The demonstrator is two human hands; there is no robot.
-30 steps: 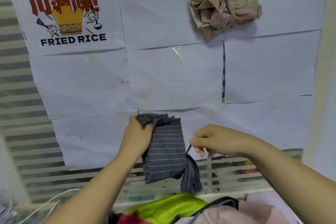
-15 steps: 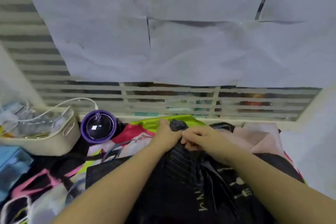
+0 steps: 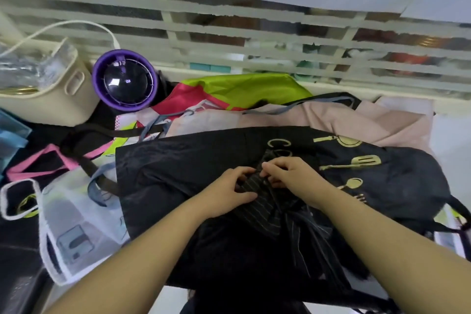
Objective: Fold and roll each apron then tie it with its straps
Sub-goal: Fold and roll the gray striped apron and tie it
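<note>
Head view: the dark striped apron roll [image 3: 257, 201], which a second ago was being held up against the papered wall, is now lying low on the black apron with gold utensil print [image 3: 178, 160] that tops the heap on the tabletop. The left hand [image 3: 229, 191] and right hand [image 3: 288, 173] have come together at its far end, and the fingers of both are curling in and pinching the striped cloth. This suggests the rolling is over and the person is working on the tie, probably tightening or tucking a strap.

The fingertips are sinking into the folds, so neither strap nor knot is showing. Dark stripe on black is blurring the roll's nearer edge. Other aprons, a lime-green one [image 3: 242, 86] and a pale pink one [image 3: 331, 117], are covering the tabletop itself.
</note>
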